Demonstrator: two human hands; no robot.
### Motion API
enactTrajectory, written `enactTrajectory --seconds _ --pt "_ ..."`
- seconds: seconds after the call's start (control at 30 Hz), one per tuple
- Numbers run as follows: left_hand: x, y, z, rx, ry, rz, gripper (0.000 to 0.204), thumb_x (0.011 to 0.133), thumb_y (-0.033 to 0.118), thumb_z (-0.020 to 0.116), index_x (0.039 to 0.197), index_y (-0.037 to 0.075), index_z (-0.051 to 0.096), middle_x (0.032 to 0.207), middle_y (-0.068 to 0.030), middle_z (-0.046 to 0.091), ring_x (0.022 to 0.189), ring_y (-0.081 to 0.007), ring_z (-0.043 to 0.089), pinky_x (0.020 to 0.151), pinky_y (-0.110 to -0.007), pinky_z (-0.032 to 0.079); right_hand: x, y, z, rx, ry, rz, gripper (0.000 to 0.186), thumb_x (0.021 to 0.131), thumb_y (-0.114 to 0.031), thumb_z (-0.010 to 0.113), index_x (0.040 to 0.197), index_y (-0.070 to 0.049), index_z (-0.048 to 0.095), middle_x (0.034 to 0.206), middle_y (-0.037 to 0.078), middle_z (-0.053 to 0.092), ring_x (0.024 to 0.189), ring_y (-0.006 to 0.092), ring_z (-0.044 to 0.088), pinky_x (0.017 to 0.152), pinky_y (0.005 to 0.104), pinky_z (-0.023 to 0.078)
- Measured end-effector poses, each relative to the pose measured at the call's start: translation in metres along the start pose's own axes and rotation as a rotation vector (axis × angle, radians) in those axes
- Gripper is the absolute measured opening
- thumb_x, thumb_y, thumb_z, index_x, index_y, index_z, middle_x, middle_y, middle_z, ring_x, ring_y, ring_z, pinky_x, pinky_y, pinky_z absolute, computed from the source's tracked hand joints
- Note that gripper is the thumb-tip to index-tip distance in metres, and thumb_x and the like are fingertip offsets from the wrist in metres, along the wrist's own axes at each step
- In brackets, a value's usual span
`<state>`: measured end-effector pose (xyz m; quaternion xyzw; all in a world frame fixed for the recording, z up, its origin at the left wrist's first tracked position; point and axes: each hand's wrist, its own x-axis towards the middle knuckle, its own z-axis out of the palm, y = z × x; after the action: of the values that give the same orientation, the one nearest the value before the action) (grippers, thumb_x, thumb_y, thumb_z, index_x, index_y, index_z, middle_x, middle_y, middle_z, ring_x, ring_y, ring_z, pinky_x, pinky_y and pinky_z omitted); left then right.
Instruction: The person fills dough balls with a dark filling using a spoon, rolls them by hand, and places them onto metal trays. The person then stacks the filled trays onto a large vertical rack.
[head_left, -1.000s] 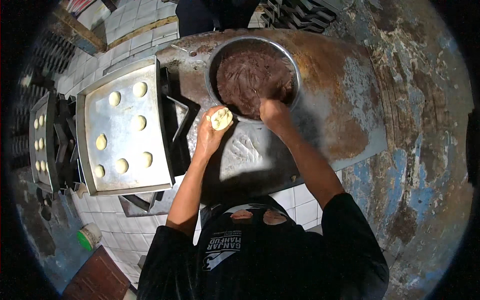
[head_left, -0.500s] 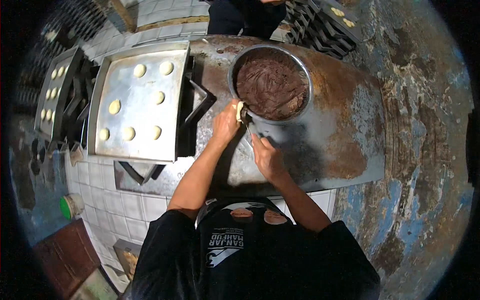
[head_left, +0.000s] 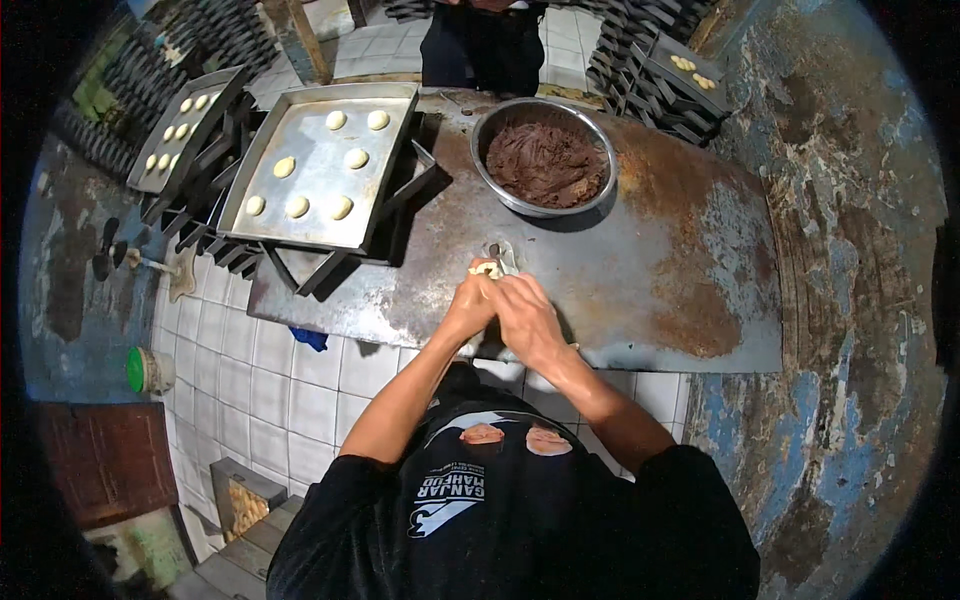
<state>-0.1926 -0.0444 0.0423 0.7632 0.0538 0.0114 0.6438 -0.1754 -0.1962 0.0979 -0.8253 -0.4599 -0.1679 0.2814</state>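
Now that my right hand (head_left: 525,315) has come away from the bowl's edge and closed in beside my left hand (head_left: 468,308), both meet low over the metal table, well apart from the bowl (head_left: 545,211). A second ago that right hand was down in the brown paste (head_left: 545,165); now the scooping looks paused, and I judge that the work has passed to the dough (head_left: 487,269) itself. It sits at the fingertips of my left hand, whose fingers are curled around it. The fingers of my right hand are bent inward over the same spot, with a metal utensil (head_left: 508,262) showing at their tips; I cannot tell whether they grip it, the dough, or both. Nor can I see whether any paste lies inside the dough.

What shows of the dough is pale, soft-looking and uneven at its edge. The paste is dark, dense and roughly heaped, its surface furrowed, inside the round, bright-rimmed bowl. On my left, seven smooth, creamy dough rounds (head_left: 297,206) stand apart from one another on a square, straight-walled tray (head_left: 318,185) of dull metal, raised on an angular black frame (head_left: 284,269). The table (head_left: 650,260) is grey and worn, blotched with rusty brown towards its right end.
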Motion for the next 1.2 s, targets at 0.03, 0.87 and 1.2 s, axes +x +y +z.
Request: enactTrajectory --seconds 0.03,0.87,1.2 --pt "-0.006 -0.002 0.003 -0.14 0.003 0.041 0.045 0.085 0.009 0.076 0.123 0.009 0.051 0.102 -0.0024 0.063 0.087 -0.0124 0.06 0.075 -0.029 0.051 -0.005 -0.005 -0.009 0.0 0.007 -0.014 0.046 0.097 -0.003 0.048 0.142 0.0 0.048 0.113 0.02 0.069 0.1 0.0383 0.068 0.092 0.0441 0.052" --pt "-0.121 0.068 -0.033 0.411 -0.093 -0.105 0.038 0.084 0.024 0.076 0.118 0.007 0.071 0.091 -0.0162 0.075 0.083 -0.023 0.071 0.078 -0.038 0.054 -0.018 -0.056 -0.034 0.517 -0.097 -0.091 0.033 0.083 -0.003 0.068 0.115 -0.006 0.07 0.089 0.019 0.068 0.083 0.0357 0.068 0.077 0.037 0.056" --pt "-0.145 0.113 -0.07 0.307 0.119 -0.118 0.041 0.095 0.029 0.069 0.129 0.006 0.067 0.094 -0.0074 0.071 0.087 -0.0156 0.064 0.079 -0.033 0.053 0.041 -0.05 -0.021 1.473 -0.465 0.489 0.055 0.092 -0.003 0.07 0.14 0.003 0.045 0.106 0.012 0.069 0.094 0.0148 0.066 0.085 0.0297 0.055"
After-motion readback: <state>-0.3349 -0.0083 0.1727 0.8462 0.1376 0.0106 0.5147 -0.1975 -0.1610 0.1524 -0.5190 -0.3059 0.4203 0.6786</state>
